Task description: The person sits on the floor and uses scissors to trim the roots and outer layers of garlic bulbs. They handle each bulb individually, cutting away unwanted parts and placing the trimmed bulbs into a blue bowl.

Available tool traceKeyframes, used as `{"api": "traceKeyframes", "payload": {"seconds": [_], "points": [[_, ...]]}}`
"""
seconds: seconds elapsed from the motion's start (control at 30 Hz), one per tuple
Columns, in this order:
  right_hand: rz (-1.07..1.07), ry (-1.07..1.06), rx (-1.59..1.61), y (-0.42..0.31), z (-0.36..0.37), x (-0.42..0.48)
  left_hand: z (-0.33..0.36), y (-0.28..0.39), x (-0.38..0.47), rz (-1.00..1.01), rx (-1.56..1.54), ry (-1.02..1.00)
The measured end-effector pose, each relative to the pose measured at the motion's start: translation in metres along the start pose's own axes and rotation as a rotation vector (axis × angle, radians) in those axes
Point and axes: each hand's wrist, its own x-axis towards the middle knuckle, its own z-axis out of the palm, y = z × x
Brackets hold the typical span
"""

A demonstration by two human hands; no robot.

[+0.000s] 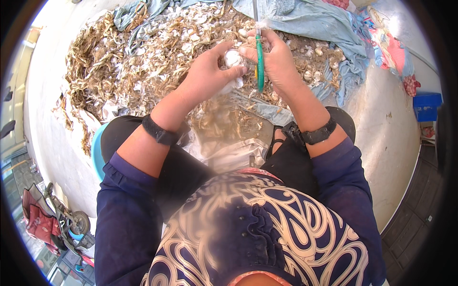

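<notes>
My left hand [205, 71] is closed around a white garlic bulb [233, 58], held above the pile between thumb and fingers. In my right hand [281, 62] is a green-handled metal tool [260, 66], seen edge-on, with its narrow metal part pointing away from me. Its exact kind is hard to settle from this angle. My right thumb and fingertips come close to the bulb's right side; whether they touch it I cannot tell. Beneath both hands spreads a heap of dry garlic stalks and papery skins [143, 68]. Several whole garlic bulbs [315, 75] lie to the right of my right hand.
A blue-grey cloth [318, 26] lies beneath and behind the heap. Colourful fabric [393, 53] and a blue box [427, 106] are at the right. A light-blue rim [97, 152] shows beside my left leg. A wheeled vehicle [68, 221] stands far left.
</notes>
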Motion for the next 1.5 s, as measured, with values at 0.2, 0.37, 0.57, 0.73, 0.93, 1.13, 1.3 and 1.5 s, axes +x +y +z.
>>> {"api": "traceKeyframes", "payload": {"seconds": [0.2, 0.37, 0.57, 0.73, 0.93, 1.13, 1.3, 1.5], "points": [[0.032, 0.029, 0.056, 0.005, -0.001, 0.001, 0.008, 0.008, -0.01, 0.107, 0.044, 0.07], [0.035, 0.073, 0.241, 0.007, -0.001, 0.002, 0.004, 0.005, -0.001, 0.053, 0.012, 0.04], [0.1, -0.061, -0.106, 0.0, -0.007, -0.004, -0.021, -0.003, 0.011, -0.078, -0.181, 0.325], [0.055, -0.185, -0.508, -0.005, -0.008, -0.014, -0.041, -0.008, 0.015, -0.101, -0.175, 0.373], [-0.104, -0.16, -0.545, -0.003, -0.002, -0.019, -0.022, -0.011, 0.017, 0.03, -0.061, 0.425], [-0.091, -0.145, -0.633, -0.005, -0.003, -0.016, -0.02, -0.005, 0.015, 0.074, 0.145, 0.379], [-0.048, -0.181, -0.726, -0.011, -0.004, -0.016, -0.018, -0.004, 0.017, 0.004, 0.131, 0.354], [-0.106, -0.132, -0.756, -0.012, -0.003, -0.017, -0.019, 0.002, 0.015, 0.038, 0.212, 0.348]]}}
